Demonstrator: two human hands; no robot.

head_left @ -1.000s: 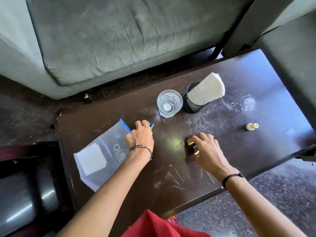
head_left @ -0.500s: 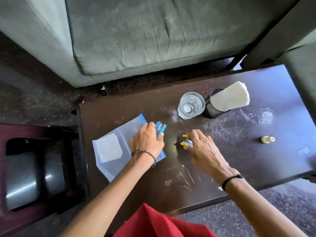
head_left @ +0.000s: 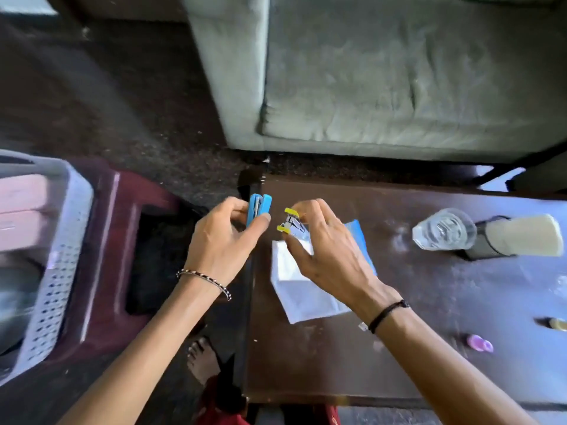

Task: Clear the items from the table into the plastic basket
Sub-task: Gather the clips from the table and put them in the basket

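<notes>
We see the left hand (head_left: pixel 221 237) gripping a blue stapler (head_left: pixel 258 207) just past the table's (head_left: pixel 429 348) left edge, fingers closed around it. The right hand (head_left: pixel 328 253) pinches a small yellow-tipped object (head_left: pixel 290 223) above the table's far-left corner, over a clear plastic bag (head_left: pixel 303 289). The perforated plastic basket (head_left: pixel 58 271) stands on a dark stool (head_left: pixel 116 240), well apart to the left.

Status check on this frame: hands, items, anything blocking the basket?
Left hand grips blue stapler; right hand grips yellow staple remover. Plastic basket on the left, path open. Glass still on table.
</notes>
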